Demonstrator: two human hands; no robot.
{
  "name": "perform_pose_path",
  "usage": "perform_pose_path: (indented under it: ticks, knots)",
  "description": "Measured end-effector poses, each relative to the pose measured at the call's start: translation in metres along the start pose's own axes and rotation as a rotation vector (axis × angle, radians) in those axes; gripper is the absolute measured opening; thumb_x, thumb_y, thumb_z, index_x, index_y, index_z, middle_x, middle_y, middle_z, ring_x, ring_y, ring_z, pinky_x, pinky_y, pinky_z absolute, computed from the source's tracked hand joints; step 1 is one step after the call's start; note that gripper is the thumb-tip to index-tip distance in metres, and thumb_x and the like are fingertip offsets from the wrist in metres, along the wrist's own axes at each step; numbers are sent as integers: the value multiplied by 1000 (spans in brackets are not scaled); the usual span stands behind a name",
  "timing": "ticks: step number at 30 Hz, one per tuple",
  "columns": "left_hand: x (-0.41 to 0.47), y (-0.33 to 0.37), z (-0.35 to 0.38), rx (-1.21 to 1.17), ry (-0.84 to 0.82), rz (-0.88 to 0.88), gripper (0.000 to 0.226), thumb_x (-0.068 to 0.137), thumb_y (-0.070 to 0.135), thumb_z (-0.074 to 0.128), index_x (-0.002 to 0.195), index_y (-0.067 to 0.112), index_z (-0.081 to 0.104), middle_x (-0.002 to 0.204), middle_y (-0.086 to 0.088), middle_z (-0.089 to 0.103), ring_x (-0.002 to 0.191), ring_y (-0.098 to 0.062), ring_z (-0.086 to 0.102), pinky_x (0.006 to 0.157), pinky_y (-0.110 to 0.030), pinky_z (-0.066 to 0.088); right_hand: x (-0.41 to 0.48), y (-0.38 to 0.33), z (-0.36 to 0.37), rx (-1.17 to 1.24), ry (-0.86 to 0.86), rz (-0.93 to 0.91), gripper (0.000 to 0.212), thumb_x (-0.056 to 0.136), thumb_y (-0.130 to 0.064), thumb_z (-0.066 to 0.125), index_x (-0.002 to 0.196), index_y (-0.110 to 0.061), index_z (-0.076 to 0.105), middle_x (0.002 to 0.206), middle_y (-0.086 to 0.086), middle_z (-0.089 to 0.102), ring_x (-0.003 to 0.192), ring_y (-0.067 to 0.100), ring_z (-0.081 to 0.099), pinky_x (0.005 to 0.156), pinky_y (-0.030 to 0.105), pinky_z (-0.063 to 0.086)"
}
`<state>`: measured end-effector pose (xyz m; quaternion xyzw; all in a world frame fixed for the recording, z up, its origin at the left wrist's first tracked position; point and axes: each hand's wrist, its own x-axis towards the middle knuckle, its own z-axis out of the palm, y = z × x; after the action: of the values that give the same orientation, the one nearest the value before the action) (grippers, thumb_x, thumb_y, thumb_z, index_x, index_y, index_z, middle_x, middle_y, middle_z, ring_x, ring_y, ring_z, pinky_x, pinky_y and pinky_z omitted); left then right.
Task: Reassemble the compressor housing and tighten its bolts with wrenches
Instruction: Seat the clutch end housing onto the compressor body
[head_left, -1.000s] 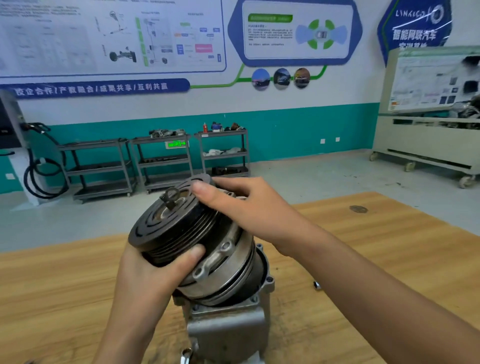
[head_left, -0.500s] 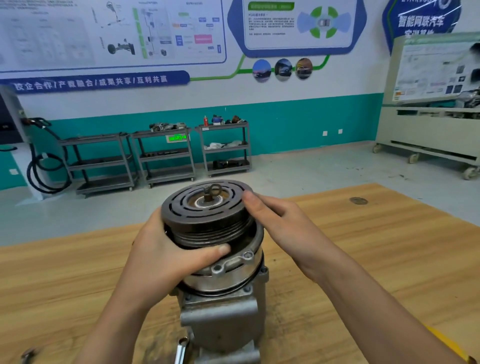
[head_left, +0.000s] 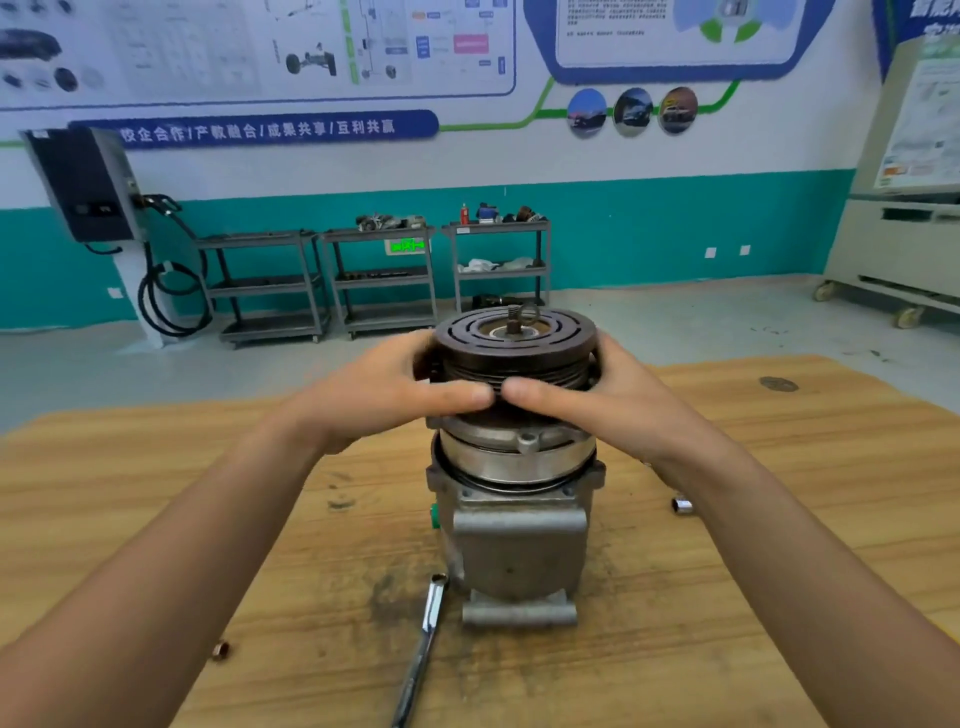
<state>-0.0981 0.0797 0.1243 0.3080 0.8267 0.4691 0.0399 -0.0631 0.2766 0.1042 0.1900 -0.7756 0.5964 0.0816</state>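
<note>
A grey metal compressor housing (head_left: 517, 545) stands upright on the wooden table (head_left: 779, 545). On top of it sits the front section with a silver collar (head_left: 514, 457) and a dark grooved pulley (head_left: 514, 343), level, a threaded shaft sticking up from its middle. My left hand (head_left: 384, 395) grips the pulley from the left, and my right hand (head_left: 597, 400) grips it from the right. The two thumbs nearly meet at the front of the pulley. A chrome wrench (head_left: 423, 644) lies on the table by the housing's foot.
A small chrome socket (head_left: 681, 504) lies right of the housing, under my right forearm. A small copper-coloured part (head_left: 221, 649) sits near the table's left front. Beyond the table, metal shelf carts (head_left: 382, 280) line the wall and a wheeled cabinet (head_left: 893, 249) stands at right.
The pulley section was tilted toward the left; it has been swung upright and now sits level on the housing. Both hands shifted round to grip it from opposite sides.
</note>
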Motion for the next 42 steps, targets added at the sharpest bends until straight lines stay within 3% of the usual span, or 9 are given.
perform_pose_path:
  ticks: [4,8,12,15,20,25,31,36,42]
  knots:
    - [-6,-15,-25,-145,50,-123,17,88,27,56,105,31,60,112,10,67,104,-5,62,90,-24,47,1,0,-1,-14,65,74,62,38,-58,75,94,-44,52,84,-35,62,73,-22,56,52,-1,41]
    - [-9,-42,-18,-128,113,-171,36,93,-2,44,106,27,61,105,10,68,97,0,63,77,-17,47,0,3,-5,-63,71,95,68,35,-64,71,98,-45,52,105,-25,57,91,-12,53,63,7,43]
    - [-2,-56,-3,-25,110,-119,20,88,11,60,93,29,67,96,14,70,89,2,64,78,-13,48,0,5,-10,-97,33,77,69,40,-63,70,104,-48,49,111,-26,56,100,-12,51,73,9,41]
    - [0,-61,0,36,184,-27,16,87,9,61,91,23,68,92,8,70,82,6,64,72,-9,48,3,4,-5,-113,18,0,63,44,-53,73,98,-51,41,87,-48,54,83,-31,48,63,-5,38]
    - [0,-66,9,250,294,101,19,93,6,53,106,-1,65,99,-13,69,94,-24,63,83,-42,49,10,10,-3,-37,94,-66,76,42,-46,78,106,-51,38,90,-43,50,78,-30,51,61,-5,39]
    - [1,-66,19,297,450,274,20,90,1,53,105,2,66,96,-1,68,91,-16,62,76,-18,46,8,16,-8,-75,142,-82,97,36,-48,83,122,-36,40,109,-25,54,93,-20,54,71,1,44]
    - [-1,-64,14,464,446,371,25,89,7,50,104,-3,65,96,-14,70,89,-25,64,73,-21,42,4,21,-7,-41,103,-112,108,33,-47,82,129,-47,31,110,-22,61,103,-7,59,79,5,46]
    - [-5,-61,11,566,393,377,27,89,12,46,103,-3,63,92,-13,68,83,-19,60,70,-14,36,1,27,0,4,181,-205,88,34,-41,80,115,-39,47,102,-36,62,101,-9,59,77,4,44]
    - [0,-64,-1,725,226,324,17,99,17,39,105,6,50,102,-5,52,77,-20,52,67,-24,35,0,26,1,6,217,-207,83,32,-40,81,109,-35,51,102,-32,63,99,-8,60,77,5,45]
